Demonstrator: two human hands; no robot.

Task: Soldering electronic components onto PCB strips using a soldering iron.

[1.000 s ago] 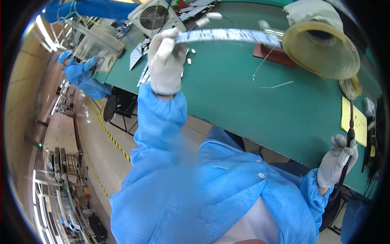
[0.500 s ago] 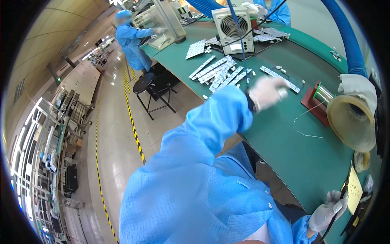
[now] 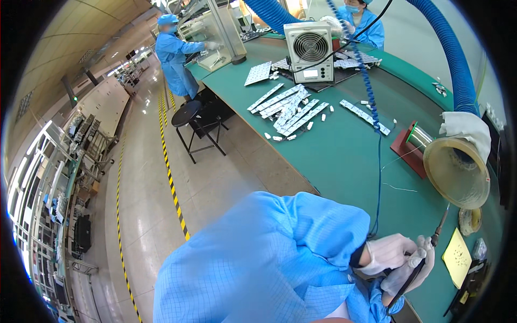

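Down at the lower right of the frame, my right hand [image 3: 410, 271] was closed around the dark handle of the soldering iron [image 3: 425, 255], its thin tip pointing up toward the funnel-shaped fume hood [image 3: 455, 172]. My left hand [image 3: 389, 252], gloved white, was curled in right against the right one, touching it at the iron's handle; whether it gripped the iron too, I couldn't tell. Both hands hung over the near edge of the green bench [image 3: 344, 161]. At right of centre sat the solder spool [image 3: 417, 137] on its red stand, beside the hood. Higher up lay the scattered white LED strips [image 3: 288, 107], and behind them the small grey fan unit [image 3: 308, 46]. A yellow note [image 3: 456, 257] lay just right of my hands.
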